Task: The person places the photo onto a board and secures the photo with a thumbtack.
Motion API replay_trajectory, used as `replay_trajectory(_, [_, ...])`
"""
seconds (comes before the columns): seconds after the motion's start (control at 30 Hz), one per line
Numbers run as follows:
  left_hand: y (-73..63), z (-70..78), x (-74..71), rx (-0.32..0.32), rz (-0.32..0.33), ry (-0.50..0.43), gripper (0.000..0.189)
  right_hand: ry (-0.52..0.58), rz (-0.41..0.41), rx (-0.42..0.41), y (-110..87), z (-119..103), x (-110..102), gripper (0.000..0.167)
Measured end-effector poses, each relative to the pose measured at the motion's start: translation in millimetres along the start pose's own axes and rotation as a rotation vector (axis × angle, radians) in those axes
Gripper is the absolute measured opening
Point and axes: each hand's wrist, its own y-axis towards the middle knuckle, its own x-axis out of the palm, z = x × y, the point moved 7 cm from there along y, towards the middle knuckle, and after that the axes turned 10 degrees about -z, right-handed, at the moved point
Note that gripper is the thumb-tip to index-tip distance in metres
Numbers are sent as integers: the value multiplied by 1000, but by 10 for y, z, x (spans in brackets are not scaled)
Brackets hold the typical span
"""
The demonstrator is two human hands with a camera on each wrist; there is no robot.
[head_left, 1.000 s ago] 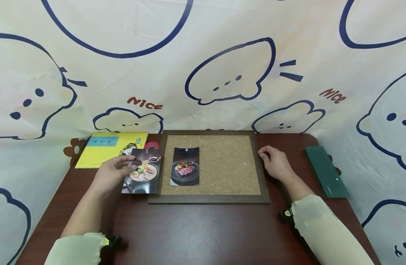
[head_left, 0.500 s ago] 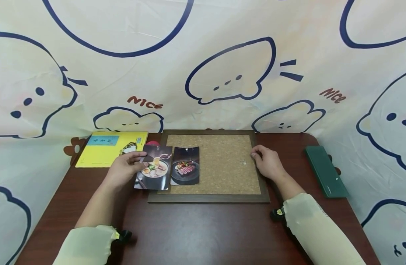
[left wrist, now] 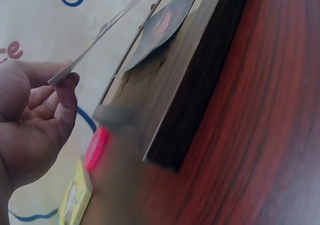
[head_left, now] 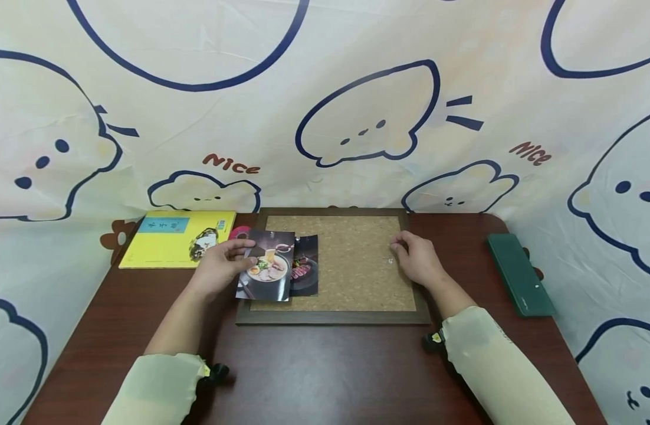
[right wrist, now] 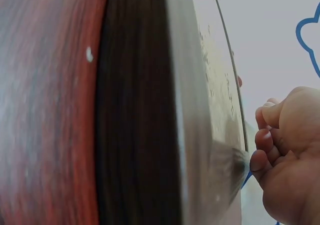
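My left hand [head_left: 221, 267] pinches a photo of a noodle bowl [head_left: 272, 286] by its left edge, thumb in front and fingers behind. In the left wrist view this photo [left wrist: 103, 35] stands nearly edge-on, raised off the board. It partly covers a second photo of sliced meat on a dark plate [head_left: 306, 280], which lies on the framed corkboard [head_left: 357, 277]. My right hand [head_left: 420, 260] is over the board's right side, fingers loosely curled, with nothing seen in them. Right by its fingertips are small clear pins [head_left: 391, 260] on the cork.
A yellow book [head_left: 166, 245] lies at the back left, with a pink ring-shaped item [head_left: 240, 232] between it and the board. At the right edge of the brown table [head_left: 325, 372] lies a dark green case [head_left: 518, 274]. A patterned cloth [head_left: 325, 183] hangs behind.
The left hand has carried the noodle photo right, from beside the board to overlapping the meat photo. From the board's right frame, the right hand has moved left over the cork.
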Motion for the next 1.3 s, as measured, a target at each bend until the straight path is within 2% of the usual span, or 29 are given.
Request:
replay_trajectory(0.27, [87,110,175,27,-8,13,48,3,-3,-10,38,-116,39,11])
replay_trajectory(0.57, [224,229,384,19,-2,6,43,28,-14,-23,85,-257,158,12])
replay_trajectory(0.97, [360,385,704,58,-14,5,40,78,-9,-58,204,-412,206,13])
replay_trajectory(1.17, [418,416,898,103,-13,-38,42,122,-37,-49,279,-510,280,13])
replay_trajectory(1.3, [448,465,1029,103,-19,-60,43,139,-50,-32,310,-560,307,13])
